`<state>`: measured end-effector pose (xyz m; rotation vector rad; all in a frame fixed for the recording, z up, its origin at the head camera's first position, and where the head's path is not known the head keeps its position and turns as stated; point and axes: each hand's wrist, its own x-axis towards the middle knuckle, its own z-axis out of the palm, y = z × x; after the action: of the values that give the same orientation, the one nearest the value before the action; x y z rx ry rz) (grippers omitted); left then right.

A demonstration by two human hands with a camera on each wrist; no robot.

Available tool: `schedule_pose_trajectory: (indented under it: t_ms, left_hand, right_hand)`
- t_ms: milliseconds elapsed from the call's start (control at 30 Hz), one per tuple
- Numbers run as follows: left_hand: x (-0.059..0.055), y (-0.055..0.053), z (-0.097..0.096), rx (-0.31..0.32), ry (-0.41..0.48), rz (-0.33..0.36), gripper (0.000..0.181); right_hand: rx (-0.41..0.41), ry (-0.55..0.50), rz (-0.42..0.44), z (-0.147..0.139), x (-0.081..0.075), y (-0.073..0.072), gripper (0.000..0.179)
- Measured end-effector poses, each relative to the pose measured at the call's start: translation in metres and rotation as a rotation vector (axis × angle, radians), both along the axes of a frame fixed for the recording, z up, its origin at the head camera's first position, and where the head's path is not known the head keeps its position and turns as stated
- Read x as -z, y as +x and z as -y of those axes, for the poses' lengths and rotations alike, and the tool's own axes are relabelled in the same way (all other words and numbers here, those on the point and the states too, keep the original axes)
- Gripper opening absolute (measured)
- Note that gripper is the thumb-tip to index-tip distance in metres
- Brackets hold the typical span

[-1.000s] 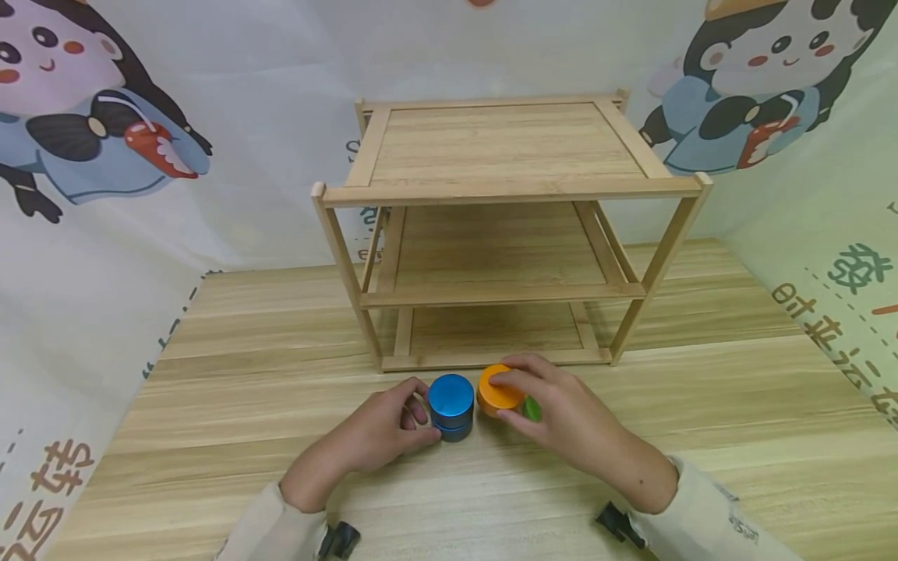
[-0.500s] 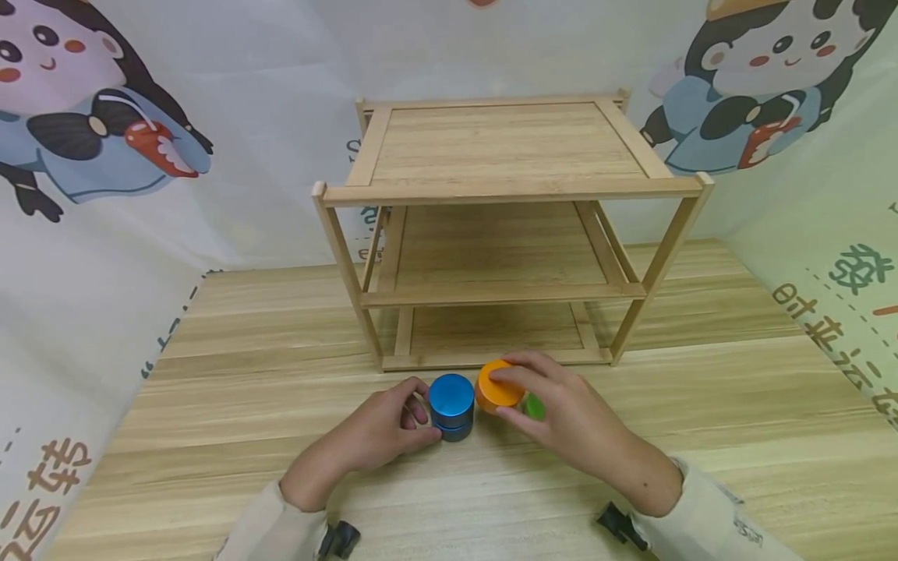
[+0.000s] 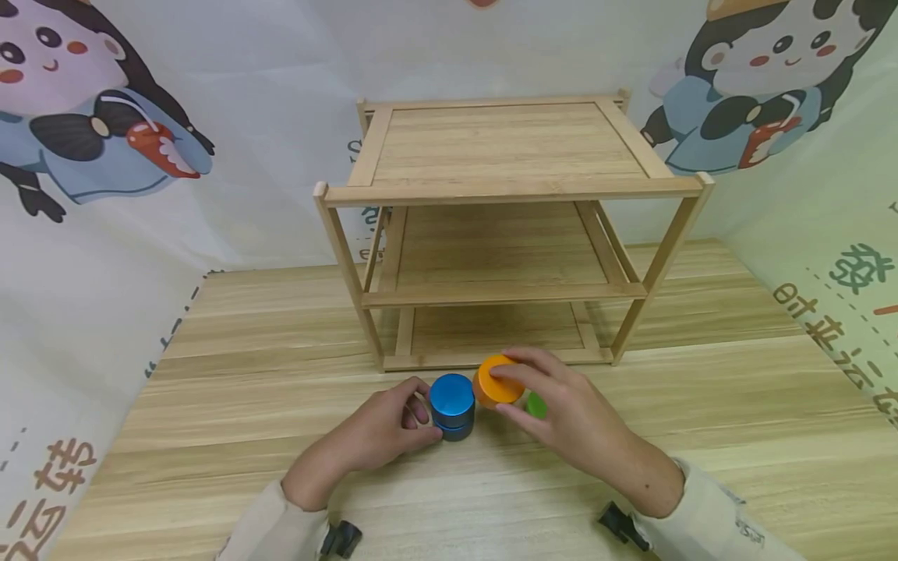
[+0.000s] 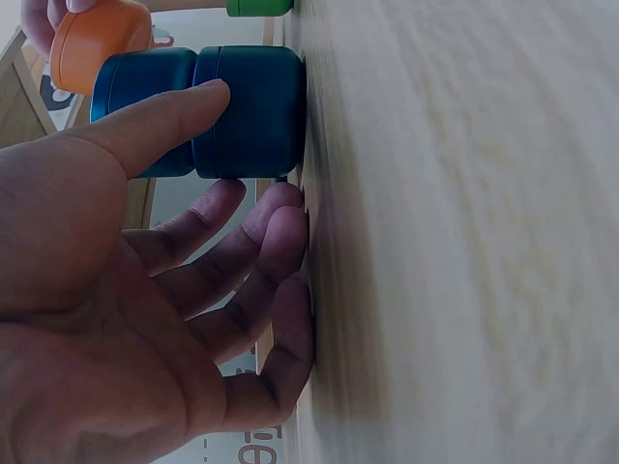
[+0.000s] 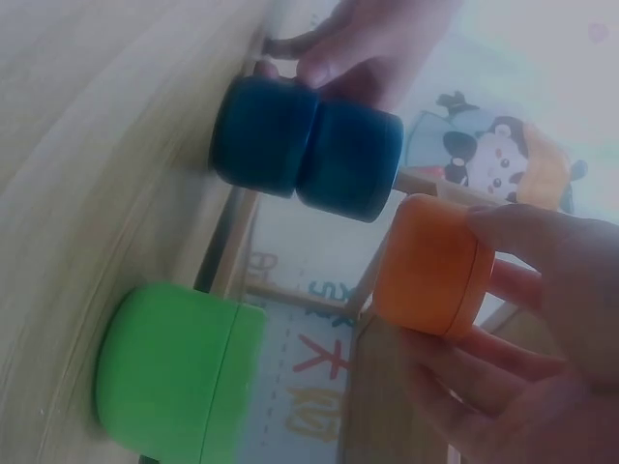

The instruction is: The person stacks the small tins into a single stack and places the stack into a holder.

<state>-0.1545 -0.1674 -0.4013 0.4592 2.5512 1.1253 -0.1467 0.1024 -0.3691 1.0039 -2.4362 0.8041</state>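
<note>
Two small round blue tins stand one on the other, the upper blue tin [image 3: 452, 396] on the lower blue tin [image 4: 266, 126]. My left hand [image 3: 389, 425] holds the stack from the left, its thumb against the lower tin's side and its fingers curled round behind. An orange tin [image 5: 430, 266] is in my right hand [image 3: 564, 401], pinched between thumb and fingers. It hangs above the table, just right of the upper blue tin and level with it in the right wrist view. A green tin [image 5: 174, 372] rests on the table, mostly hidden by my right hand in the head view.
A wooden rack [image 3: 519, 188] with three shelves stands right behind the tins, its lowest bar [image 3: 428, 362] close to them. Printed cloth walls [image 3: 266, 156] enclose the wooden table [image 3: 231, 389] at the back and sides.
My right hand has raised the orange tin a little and brought it slightly left, nearer the blue stack. The left hand and the blue tins have stayed in place.
</note>
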Motion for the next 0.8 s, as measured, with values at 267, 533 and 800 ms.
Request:
schedule_pose_trajectory:
  t_ms: [267,533,800]
  left_hand:
    - [0.0,0.0,0.001,0.002,-0.006,-0.008,0.041]
    - [0.001,0.0,0.002,0.008,-0.008,-0.016,0.042]
    - [0.003,-0.001,0.002,0.012,-0.006,-0.012,0.042]
  right_hand:
    - [-0.025,-0.008,-0.036,0.003,-0.003,0.0,0.04]
    - [-0.038,-0.006,-0.063,0.009,-0.006,-0.001,0.04]
    - [-0.051,-0.01,-0.071,0.014,-0.008,-0.002,0.041]
